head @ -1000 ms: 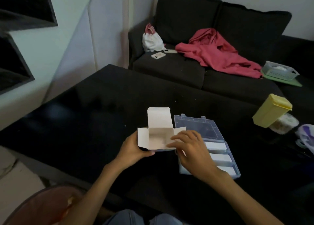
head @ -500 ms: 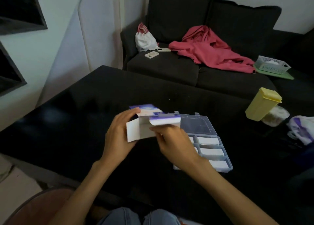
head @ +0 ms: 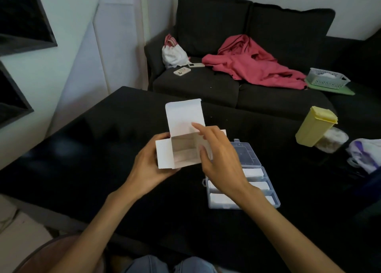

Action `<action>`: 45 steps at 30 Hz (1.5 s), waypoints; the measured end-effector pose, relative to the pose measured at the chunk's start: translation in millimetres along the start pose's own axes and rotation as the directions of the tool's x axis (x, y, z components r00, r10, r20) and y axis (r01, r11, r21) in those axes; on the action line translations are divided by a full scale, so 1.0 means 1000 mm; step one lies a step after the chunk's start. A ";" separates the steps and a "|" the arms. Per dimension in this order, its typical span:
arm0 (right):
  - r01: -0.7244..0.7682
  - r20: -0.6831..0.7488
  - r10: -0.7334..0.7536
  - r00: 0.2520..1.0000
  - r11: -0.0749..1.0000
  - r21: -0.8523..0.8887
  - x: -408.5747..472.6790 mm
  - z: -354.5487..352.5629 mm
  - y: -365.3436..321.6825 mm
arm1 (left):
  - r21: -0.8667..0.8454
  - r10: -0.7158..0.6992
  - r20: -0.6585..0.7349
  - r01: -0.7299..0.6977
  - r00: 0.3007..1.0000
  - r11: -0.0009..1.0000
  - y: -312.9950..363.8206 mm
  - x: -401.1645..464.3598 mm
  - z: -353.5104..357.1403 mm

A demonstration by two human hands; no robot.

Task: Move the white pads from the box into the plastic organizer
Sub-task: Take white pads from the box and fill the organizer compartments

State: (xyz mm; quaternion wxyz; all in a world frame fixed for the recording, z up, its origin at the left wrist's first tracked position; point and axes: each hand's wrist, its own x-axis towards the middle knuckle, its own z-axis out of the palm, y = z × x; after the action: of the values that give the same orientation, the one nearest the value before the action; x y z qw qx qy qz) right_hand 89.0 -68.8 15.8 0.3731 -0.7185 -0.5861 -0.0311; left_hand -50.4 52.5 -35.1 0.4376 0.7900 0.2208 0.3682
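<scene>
My left hand (head: 150,165) grips a small white cardboard box (head: 181,149) from its left side and below, above the black table. The box's mouth faces me with all flaps spread; its inside looks white and I cannot tell whether a pad lies in it. My right hand (head: 218,159) hovers at the box's right edge with fingers apart, thumb at the opening, holding nothing. Under that hand lies the clear plastic organizer (head: 274,200) with its lid (head: 245,155) folded back. White pads (head: 257,185) fill its three long compartments.
The black table (head: 92,149) runs to a dark sofa carrying a pink cloth (head: 251,62), a white bag and two phones. A yellow lidded container (head: 315,128), a clear jar (head: 334,140) and a plastic bag (head: 365,155) stand at the right.
The box, held with its flaps folded over half a second ago, now faces me with all flaps spread. My right hand let go of the flap and hovers open beside it.
</scene>
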 end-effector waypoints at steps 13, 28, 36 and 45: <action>-0.191 0.156 0.194 0.968 0.981 -0.034 -0.011 0.008 0.025 | 0.257 0.077 0.196 -0.127 0.978 0.958 -0.013 -0.010 0.010; -0.152 0.730 0.302 0.613 0.952 -0.265 0.007 0.063 0.030 | 0.323 0.145 0.199 -0.205 0.969 0.924 -0.028 -0.026 0.026; -0.204 0.732 0.364 0.576 0.931 -0.303 0.000 0.075 0.035 | 0.221 0.099 0.221 -0.149 0.970 0.964 -0.032 -0.029 0.027; -0.281 0.781 0.402 0.479 0.912 -0.297 0.001 0.077 0.043 | 0.201 0.054 0.263 -0.109 0.963 0.973 -0.036 -0.024 0.029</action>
State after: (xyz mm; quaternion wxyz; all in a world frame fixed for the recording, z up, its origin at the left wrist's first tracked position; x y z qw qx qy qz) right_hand 96.1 -25.5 -60.9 0.0044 -0.7714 -0.5330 0.3477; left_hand -43.7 40.1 -85.0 0.3592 0.8819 0.1679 0.2550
